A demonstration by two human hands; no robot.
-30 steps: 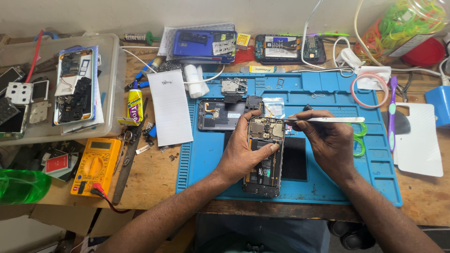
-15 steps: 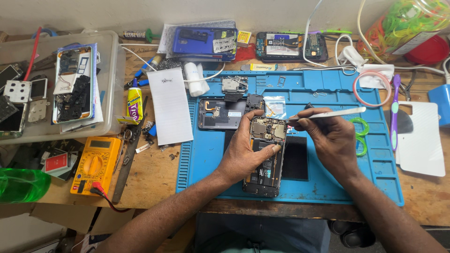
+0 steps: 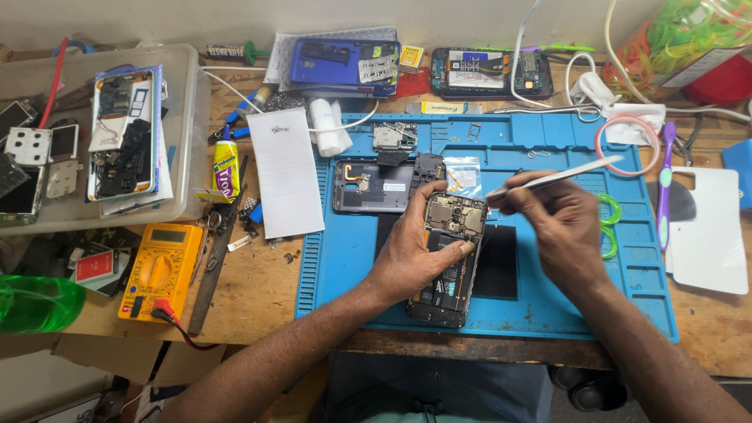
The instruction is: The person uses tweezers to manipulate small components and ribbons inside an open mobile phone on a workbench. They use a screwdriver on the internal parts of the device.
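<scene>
The opened black smartphone point(image 3: 448, 258), back cover off and circuit board bare, lay on the blue silicone repair mat point(image 3: 548, 313) near the mat's middle. From the head view, my only view, I saw my left hand point(image 3: 415, 254) closed around the phone's left edge, thumb pressed across its middle, steadying it. My right hand point(image 3: 560, 227) pinched a pair of slim silver tweezers point(image 3: 552, 176), whose working tips I could not make out at the phone's upper right corner. I judged the work midway: the dark rear housing panel point(image 3: 372, 186) lay apart just above the phone, beside a small clear plastic bag point(image 3: 464, 174), and loose metal shields point(image 3: 394, 137) sat higher on the mat. Reassembly looked wholly undone. A yellow multimeter point(image 3: 160, 266) rested far left on the wooden bench point(image 3: 258, 290).
</scene>
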